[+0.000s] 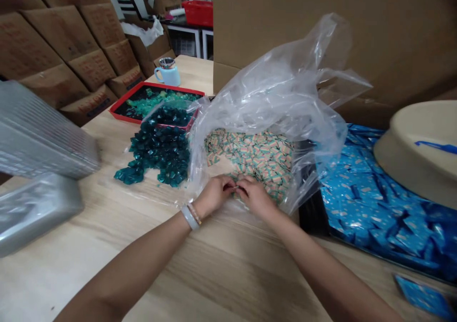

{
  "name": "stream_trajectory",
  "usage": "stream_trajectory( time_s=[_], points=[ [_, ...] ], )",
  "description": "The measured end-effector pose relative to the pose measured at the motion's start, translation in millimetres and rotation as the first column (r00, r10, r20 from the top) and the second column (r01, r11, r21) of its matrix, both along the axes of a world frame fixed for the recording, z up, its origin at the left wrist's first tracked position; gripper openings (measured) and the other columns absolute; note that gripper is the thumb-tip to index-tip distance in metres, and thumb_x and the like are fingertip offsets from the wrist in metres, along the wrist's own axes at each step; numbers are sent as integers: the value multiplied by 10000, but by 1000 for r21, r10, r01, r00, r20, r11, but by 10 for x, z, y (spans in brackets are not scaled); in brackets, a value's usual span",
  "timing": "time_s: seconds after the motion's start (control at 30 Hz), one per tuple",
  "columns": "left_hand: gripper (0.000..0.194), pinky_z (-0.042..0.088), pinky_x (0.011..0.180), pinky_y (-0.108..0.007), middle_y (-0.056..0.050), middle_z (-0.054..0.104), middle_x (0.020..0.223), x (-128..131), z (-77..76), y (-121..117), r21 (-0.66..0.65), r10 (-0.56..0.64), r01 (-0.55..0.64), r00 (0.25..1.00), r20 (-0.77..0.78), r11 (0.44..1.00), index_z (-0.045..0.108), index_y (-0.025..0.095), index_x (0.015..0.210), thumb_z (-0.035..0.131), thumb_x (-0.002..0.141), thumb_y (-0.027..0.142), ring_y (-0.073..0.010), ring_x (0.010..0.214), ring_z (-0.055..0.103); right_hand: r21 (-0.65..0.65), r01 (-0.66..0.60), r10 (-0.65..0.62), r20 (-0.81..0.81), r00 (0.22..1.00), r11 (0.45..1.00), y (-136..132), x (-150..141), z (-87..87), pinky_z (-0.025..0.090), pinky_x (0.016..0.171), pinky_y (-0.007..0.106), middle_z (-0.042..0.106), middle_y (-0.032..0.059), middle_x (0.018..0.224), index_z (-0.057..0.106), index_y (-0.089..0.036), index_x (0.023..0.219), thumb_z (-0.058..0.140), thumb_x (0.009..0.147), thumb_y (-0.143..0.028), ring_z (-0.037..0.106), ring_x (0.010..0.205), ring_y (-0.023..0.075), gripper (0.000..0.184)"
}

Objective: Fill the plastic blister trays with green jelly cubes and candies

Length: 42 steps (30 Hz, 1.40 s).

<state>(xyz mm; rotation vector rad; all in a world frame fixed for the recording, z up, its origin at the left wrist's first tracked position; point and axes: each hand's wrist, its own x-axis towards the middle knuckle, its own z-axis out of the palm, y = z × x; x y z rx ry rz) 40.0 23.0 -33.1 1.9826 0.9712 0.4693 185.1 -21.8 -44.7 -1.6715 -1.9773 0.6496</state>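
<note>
the person's left-hand grip (216, 191) and right-hand grip (254, 193) meet at the near edge of the striped pieces (260, 155), which lie in a clear plastic bag (271, 93) on the tabletop (214, 260). the fingers are drawn close together; whether they are clamped on a piece cannot be told. the pile spreads out to the far side and right of them. teal pieces (171, 146) lie to the left, blue packets (374, 203) to the right.

Pale wooden table (200, 265) under red tray (124, 117), blue mug (172, 77)
</note>
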Motion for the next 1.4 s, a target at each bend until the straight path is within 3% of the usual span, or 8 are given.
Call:
stream_trajectory(
  time_s=[0.17, 0.37, 0.53, 0.67, 0.87, 1.0, 1.2, 1.4],
  points=[
    [155, 417, 676, -240, -44, 609, 777, -11, 92, 154, 116, 113, -96, 982, -152, 989, 623, 144, 819, 492, 738, 163, -146, 745, 543, 46, 20, -20, 12, 1000, 999, 80, 110, -17, 377, 655, 250, 511, 30, 773, 562, -184, 717, 478, 748, -114, 485, 730, 148, 114],
    [147, 417, 647, -285, -119, 598, 829, 152, 147, 284, 202, 203, -114, 841, -502, 973, 626, 117, 782, 571, 679, 207, -206, 741, 559, 14, 6, -6, -26, 1000, 1000, 310, 236, -9, 368, 610, 247, 508, 2, 653, 567, -183, 693, 489, 739, -124, 472, 639, 139, 108],
    [157, 405, 626, -251, -71, 626, 753, 79, 106, 285, 146, 134, -89, 934, -332, 985, 629, 130, 778, 488, 713, 153, -162, 686, 552, 58, -68, 70, -42, 997, 996, 293, 153, 8, 371, 630, 250, 534, 20, 701, 575, -182, 718, 481, 749, -132, 487, 686, 148, 111],
    [182, 400, 602, -215, -25, 627, 693, -14, 79, 356, -73, 49, -63, 983, -177, 995, 638, 121, 743, 467, 684, 96, -125, 642, 537, 75, -16, 23, -97, 995, 997, 269, 41, -27, 368, 645, 259, 565, 21, 698, 582, -184, 733, 474, 763, -165, 501, 690, 153, 113],
    [175, 346, 450, -174, 31, 517, 518, -21, 42, 361, -445, 168, -157, 986, -15, 882, 609, 75, 812, 484, 693, 101, -60, 438, 416, -35, 81, -87, -292, 952, 996, 281, -2, -45, 361, 552, 228, 554, -6, 630, 563, -171, 746, 462, 772, -196, 490, 573, 125, 107],
    [193, 346, 453, -173, 20, 557, 540, -12, 31, 359, -409, 158, -165, 986, -53, 897, 622, 89, 814, 473, 692, 82, -64, 447, 435, 29, -61, 64, -92, 994, 998, 294, 66, 59, 362, 604, 243, 544, 8, 650, 565, -173, 705, 464, 769, -143, 493, 647, 142, 124],
    [209, 431, 614, -203, -32, 643, 742, 13, 20, 366, -167, 107, -122, 990, -92, 978, 606, 103, 826, 491, 659, 48, -112, 668, 561, 34, -143, 139, 91, 986, 989, 307, 79, 66, 381, 672, 248, 553, 26, 754, 566, -178, 796, 471, 776, -118, 509, 747, 150, 114],
    [199, 435, 534, -200, -19, 618, 653, -10, -33, 356, -267, 198, -204, 979, -50, 942, 575, 102, 853, 493, 675, 65, -107, 584, 553, 35, -122, 116, 140, 983, 992, 240, 30, 25, 389, 682, 241, 546, 40, 839, 552, -183, 851, 469, 785, -139, 510, 775, 149, 115]
  ],
)
